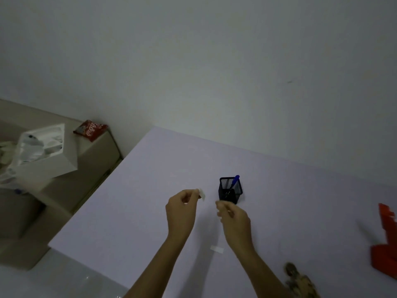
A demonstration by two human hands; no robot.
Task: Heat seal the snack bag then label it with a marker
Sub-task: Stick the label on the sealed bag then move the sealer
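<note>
Both hands hover above the pale lilac table point(133, 211). The left hand point(182, 208) pinches a small white paper label point(202, 193) between its fingertips. The right hand point(233, 216) is loosely curled near a black mesh pen holder point(230, 191) holding a blue marker point(234, 182); whether it grips anything I cannot tell. The red snack bag point(90, 130) lies far left on a beige box point(94, 153), well apart from the hands. A small white strip point(217, 249) lies on the table between the forearms.

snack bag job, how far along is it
Nothing shows sealing done: the red snack bag lies off the table on a box at far left. In hand: the left hand pinches a small white label; the right hand is closed beside it. Left: labelling; the blue marker stands in the mesh holder.
</note>
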